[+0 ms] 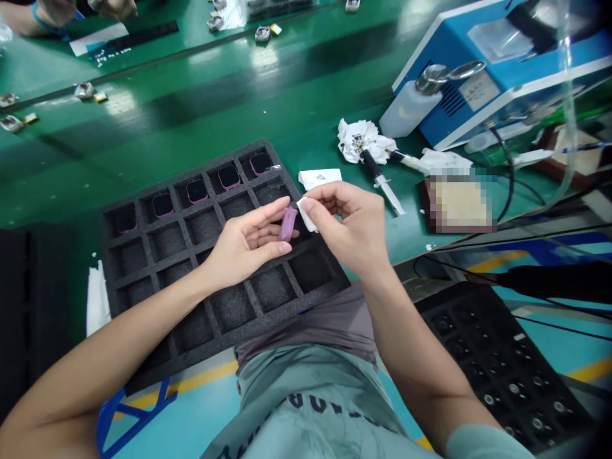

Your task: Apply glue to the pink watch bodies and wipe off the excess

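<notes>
My left hand (253, 242) grips a small purple watch case (287, 224) between thumb and fingers, turned so that its edge faces me. In my right hand (347, 220) a folded white wipe (307, 215) is pinched, close beside the case. Both hands are above a black foam tray (261, 313) divided into square compartments. Several purple-framed watches with dark screens, one of them a watch (196, 190), sit in the tray's far row. Past my right hand lies another folded white wipe (320, 178).
At the right are a crumpled stained tissue (358, 140), a black-and-clear syringe (382, 182), a white bottle with a metal top (411, 105) and a blue machine (478, 76). Small parts (85, 91) sit along the green bench; another person's hand (115, 7) shows at the far left.
</notes>
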